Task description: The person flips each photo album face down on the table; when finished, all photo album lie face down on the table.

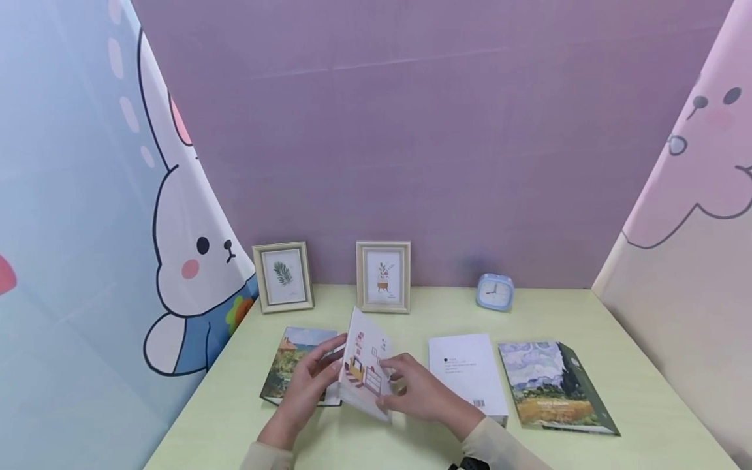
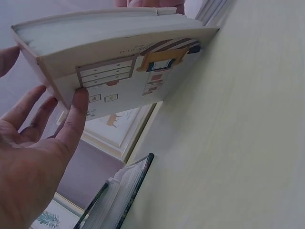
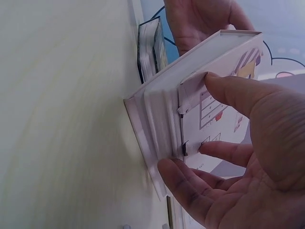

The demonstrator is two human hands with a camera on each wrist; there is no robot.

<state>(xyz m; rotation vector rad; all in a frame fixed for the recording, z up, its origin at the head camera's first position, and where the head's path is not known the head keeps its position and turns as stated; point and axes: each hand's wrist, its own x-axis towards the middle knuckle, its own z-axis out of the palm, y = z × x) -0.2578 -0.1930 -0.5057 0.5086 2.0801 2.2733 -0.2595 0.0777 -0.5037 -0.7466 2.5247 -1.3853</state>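
Observation:
A thick white book (image 1: 365,372) with a drawn room and furniture on its cover is held tilted above the pale table. My left hand (image 1: 308,385) holds it by the spine side, one fingertip resting on the illustrated cover (image 2: 114,76) in the left wrist view. At the opposite side, my right hand (image 1: 417,388) grips the book's edge. The right wrist view shows that thumb on a pale flap (image 3: 191,90) at the cover's edge, with other fingers beside the page block (image 3: 159,121). Behind my left hand lies a landscape-painted book (image 1: 282,369), partly hidden.
Right of the hands lie a white book (image 1: 467,372) with a barcode and another painted-cover book (image 1: 549,385). Along the table's back edge stand a leaf-print frame (image 1: 284,277), a potted-plant-print frame (image 1: 384,277) and a blue clock (image 1: 495,292). A purple wall (image 1: 411,130) rises behind.

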